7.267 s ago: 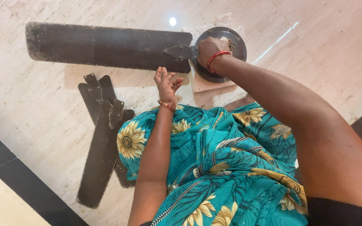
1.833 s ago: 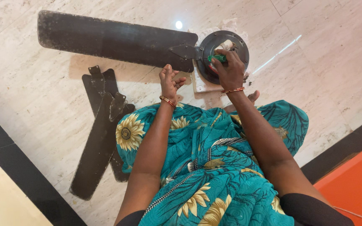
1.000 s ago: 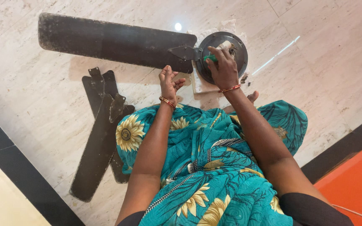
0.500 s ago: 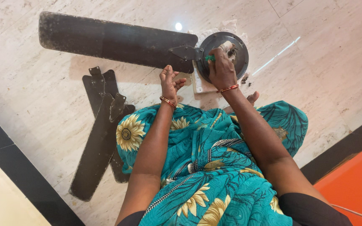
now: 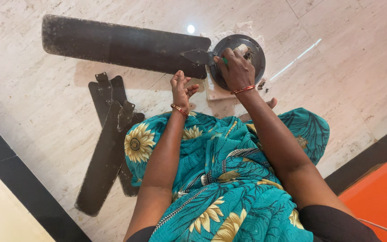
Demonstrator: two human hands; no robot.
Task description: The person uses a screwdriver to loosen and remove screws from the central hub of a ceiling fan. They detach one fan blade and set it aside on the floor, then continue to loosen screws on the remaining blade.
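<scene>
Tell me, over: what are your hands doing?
Right hand gripping green tool on fan hub. Left hand half-open beside attached blade. Two loose blades aside.

Marble floor (image 5: pixel 45 112) — fan blade (image 5: pixel 122 45) w/ motor hub (image 5: pixel 251 49), two loose blades (image 5: pixel 108 148).

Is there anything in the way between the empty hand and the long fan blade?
Nothing visible. The left hand hovers open right beside the near edge of the attached fan blade, with only bare floor around it.
</scene>
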